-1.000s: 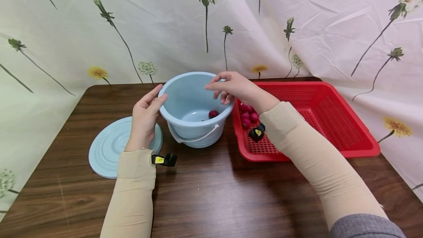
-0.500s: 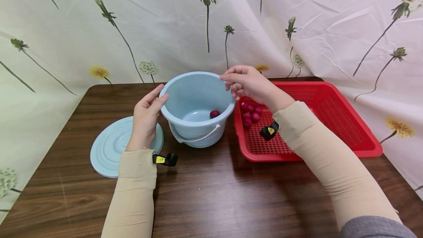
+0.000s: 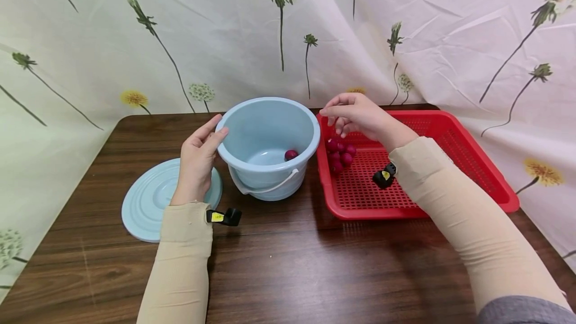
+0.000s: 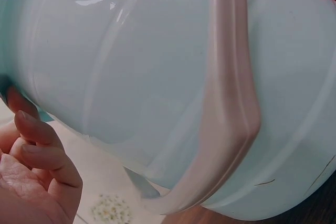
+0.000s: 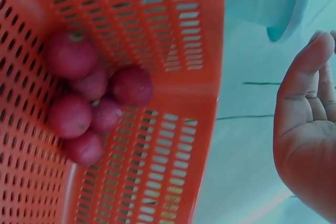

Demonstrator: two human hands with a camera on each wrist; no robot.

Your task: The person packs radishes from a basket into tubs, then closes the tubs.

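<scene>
My left hand (image 3: 197, 160) pinches the left rim of a light blue bucket (image 3: 270, 184), thumb and fingers on either side of it. The bucket stands upright, with its pale handle (image 4: 231, 103) hanging down the front. One red radish (image 3: 291, 155) lies on the bottom inside. Over the near-left part of a red plastic basket (image 3: 330, 204) hovers my right hand (image 3: 362, 118), its fingers loosely bent and nothing visible in them. Several round red radishes (image 5: 71, 115) are bunched in the basket's left corner, below that hand.
A light blue lid (image 3: 144, 209) lies on the brown wooden table (image 3: 292, 269), left of the bucket and partly behind the left forearm. A white cloth (image 3: 225, 24) printed with flowers hangs behind the table.
My right hand has moved right, from above the bucket's opening to above the basket. The left hand has kept its hold on the rim, and the bucket stays in place.
</scene>
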